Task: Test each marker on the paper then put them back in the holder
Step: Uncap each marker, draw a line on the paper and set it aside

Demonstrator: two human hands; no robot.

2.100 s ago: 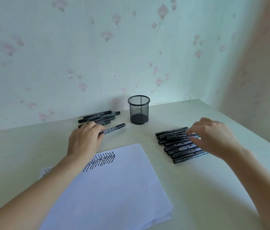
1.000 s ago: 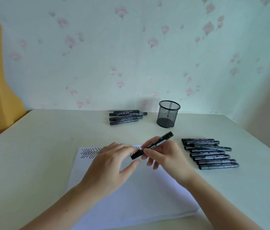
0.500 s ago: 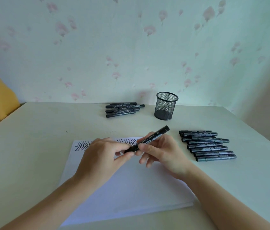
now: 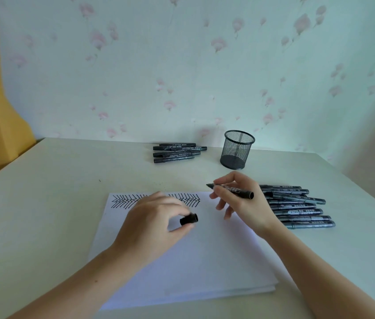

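Holding an uncapped marker (image 4: pixel 230 191) over the paper (image 4: pixel 182 261), mid-bench.
My right hand (image 4: pixel 239 201) pinches the marker; my left hand (image 4: pixel 156 217) pinches its cap (image 4: pixel 188 219); the holder (image 4: pixel 237 149) stands near the bench's far edge.

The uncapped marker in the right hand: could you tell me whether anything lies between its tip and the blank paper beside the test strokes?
Nothing visible does. The marker hangs tip-left in the right hand at the paper's far edge. The left hand, pinching the cap, is off to the left.
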